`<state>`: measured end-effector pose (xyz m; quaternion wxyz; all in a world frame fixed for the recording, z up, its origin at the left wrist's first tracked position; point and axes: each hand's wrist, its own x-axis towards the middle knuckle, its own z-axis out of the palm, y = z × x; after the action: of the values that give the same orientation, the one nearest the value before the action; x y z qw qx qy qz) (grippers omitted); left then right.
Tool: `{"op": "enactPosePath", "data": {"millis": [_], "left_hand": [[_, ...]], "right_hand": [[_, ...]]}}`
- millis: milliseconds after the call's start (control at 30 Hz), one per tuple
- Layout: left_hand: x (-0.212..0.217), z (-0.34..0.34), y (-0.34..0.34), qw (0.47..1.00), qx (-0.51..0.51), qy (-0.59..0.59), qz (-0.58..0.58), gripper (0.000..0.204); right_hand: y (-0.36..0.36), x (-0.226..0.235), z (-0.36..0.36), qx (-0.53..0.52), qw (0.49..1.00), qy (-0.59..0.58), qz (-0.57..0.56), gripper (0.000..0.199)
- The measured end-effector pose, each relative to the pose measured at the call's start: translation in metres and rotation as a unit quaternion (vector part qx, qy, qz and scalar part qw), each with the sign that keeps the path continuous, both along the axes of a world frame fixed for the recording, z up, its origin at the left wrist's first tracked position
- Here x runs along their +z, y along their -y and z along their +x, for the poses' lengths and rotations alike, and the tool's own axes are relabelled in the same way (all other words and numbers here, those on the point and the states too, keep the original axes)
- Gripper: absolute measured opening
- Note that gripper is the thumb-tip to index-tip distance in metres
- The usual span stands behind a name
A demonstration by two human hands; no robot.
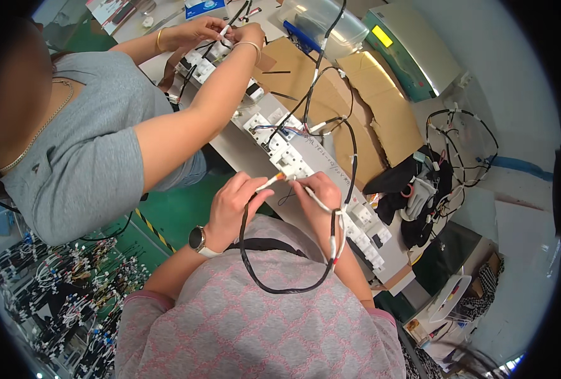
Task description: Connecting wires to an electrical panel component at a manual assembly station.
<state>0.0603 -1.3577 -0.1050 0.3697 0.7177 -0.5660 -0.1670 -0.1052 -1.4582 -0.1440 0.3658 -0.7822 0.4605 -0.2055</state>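
Left hand (233, 205) pinches the orange-tipped wire end (274, 181), its axis pointing right at the right hand (318, 199), which grips the white sleeve (315, 197), over the fixture board's (331, 165) near edge.

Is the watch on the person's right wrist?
No. The watch sits on the wrist of the left hand, while the right hand has a bare wrist; both hands pinch ends of a black cable.

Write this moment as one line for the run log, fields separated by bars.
left hand: pinches white connector | right hand: pinches white wire end | black cable: loops over lap | board: white terminal blocks | co-worker's hands: on wires beyond
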Motion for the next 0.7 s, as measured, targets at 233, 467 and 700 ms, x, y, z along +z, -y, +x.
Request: {"op": "enactPosePath", "data": {"millis": [233,467,700], "left_hand": [[-0.003,0.001,0.01,0.998,0.027,0.042,0.028,0.009],[0.0,-0.01,0.026,0.991,0.014,0.109,0.07,0.01],[-0.003,-0.02,0.034,0.987,0.005,0.144,0.066,0.01]], "right_hand": [[0.019,-0.014,0.001,0.006,0.986,-0.024,-0.162,0.037],[0.027,-0.037,-0.001,0.0,0.994,0.035,0.102,0.049],[0.031,-0.032,0.02,0.013,0.993,0.08,0.087,0.054]]}}
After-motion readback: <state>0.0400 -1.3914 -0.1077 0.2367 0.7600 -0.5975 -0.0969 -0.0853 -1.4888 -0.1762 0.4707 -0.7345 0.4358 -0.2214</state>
